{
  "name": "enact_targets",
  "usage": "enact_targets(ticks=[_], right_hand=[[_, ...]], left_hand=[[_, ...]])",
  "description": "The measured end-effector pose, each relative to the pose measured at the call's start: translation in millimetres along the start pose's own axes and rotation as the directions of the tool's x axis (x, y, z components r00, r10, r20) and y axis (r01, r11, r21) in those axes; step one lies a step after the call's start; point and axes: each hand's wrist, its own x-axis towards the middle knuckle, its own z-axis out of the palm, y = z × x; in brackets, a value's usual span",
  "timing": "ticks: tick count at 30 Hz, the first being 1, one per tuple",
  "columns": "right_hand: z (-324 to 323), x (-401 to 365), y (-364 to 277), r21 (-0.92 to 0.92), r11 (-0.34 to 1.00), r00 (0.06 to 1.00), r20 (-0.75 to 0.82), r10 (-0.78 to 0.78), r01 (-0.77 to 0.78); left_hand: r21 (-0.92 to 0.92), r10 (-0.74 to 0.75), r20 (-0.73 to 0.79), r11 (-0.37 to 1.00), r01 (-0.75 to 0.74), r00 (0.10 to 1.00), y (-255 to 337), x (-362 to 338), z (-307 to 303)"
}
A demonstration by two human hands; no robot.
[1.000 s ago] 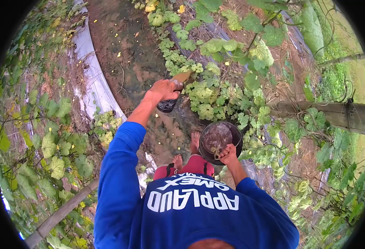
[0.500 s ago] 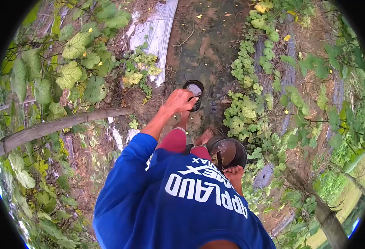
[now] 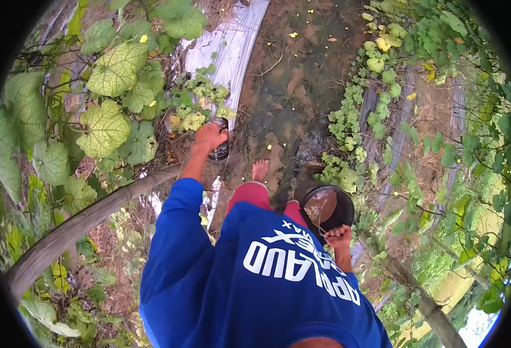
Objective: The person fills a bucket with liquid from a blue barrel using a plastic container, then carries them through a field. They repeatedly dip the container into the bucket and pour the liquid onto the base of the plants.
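At the end of my outstretched left arm, my left hand (image 3: 210, 137) is closed around a small dark container (image 3: 220, 152), held beside the leafy plants at the left edge of the path. What is inside the container cannot be made out now. Down by my right leg, my right hand (image 3: 338, 236) grips the thin handle of a black bucket (image 3: 348, 204). Brown, muddy-looking water (image 3: 320, 204) shows inside the bucket, which is tilted in this view.
A wet muddy path (image 3: 302, 75) runs ahead, with my bare foot (image 3: 260, 170) on it. Silvery plastic sheeting (image 3: 226, 55) lies along the left side. Large-leaved vines (image 3: 116, 69) hang close by, and a wooden pole (image 3: 87, 223) crosses the left. Low plants (image 3: 348, 116) line the right.
My left hand has moved left with the small container, from over the path to the plants beside it. The bucket and my right hand appear slightly further right in the view.
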Motion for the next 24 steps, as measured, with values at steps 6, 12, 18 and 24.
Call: enact_targets(ticks=[6,12,18,24], right_hand=[[92.6,-7.3,-22.4,0.135,0.99,0.999,-0.027,-0.048,0.051],[165.1,22.0,-55.9,0.203,0.979,0.997,0.073,-0.035,0.02],[252.7,87.3,-81.6,0.038,0.997,0.992,0.112,0.062,-0.067],[314.3,139.9,-126.9,0.272,0.951,0.988,-0.007,0.154,-0.147]], left_hand=[[0.02,0.017,0.08,1.0,-0.018,0.997,-33.3,37.4,-34.3],[-0.023,0.084,0.055,0.996,-0.082,0.995,-43.5,41.8,-69.5],[-0.077,0.135,-0.149,0.986,-0.147,0.98,-51.7,37.7,-80.2],[-0.186,-0.083,-0.143,0.981,0.056,0.986,-39.8,32.7,-107.0]])
